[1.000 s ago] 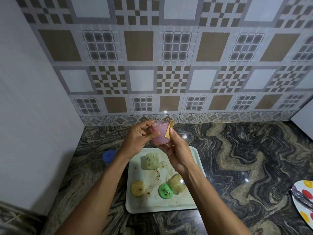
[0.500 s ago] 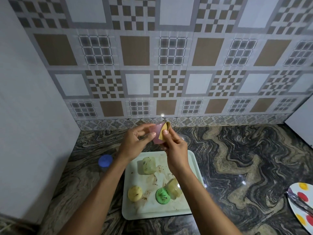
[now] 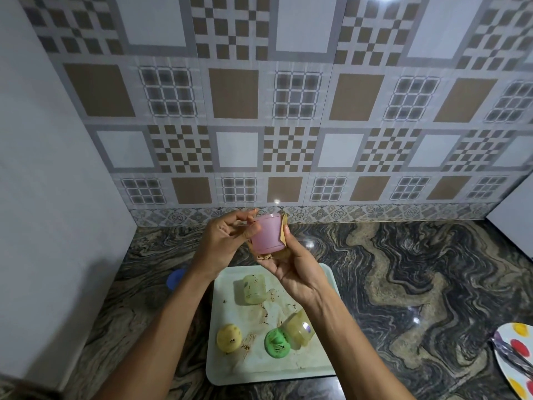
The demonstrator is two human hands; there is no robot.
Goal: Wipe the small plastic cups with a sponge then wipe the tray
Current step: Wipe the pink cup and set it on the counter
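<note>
Pink cup (image 3: 266, 236): held above the far edge of the tray (image 3: 323, 368), lifted clear for wiping.
Left hand (image 3: 222, 243): pinches its upper edge, steadying it.
Right hand (image 3: 294, 272): cradles the base and presses the sponge (image 3: 284, 230) to its right wall.
Soiled cups (image 3: 253, 288): four, on the near tray, apparently awaiting their turn.

No text, label, brand or number can be read. The wall tiles (image 3: 291, 96) above the bench (image 3: 403, 269) show only checks and squares. The pink cup (image 3: 266, 236) has a plain side.
</note>
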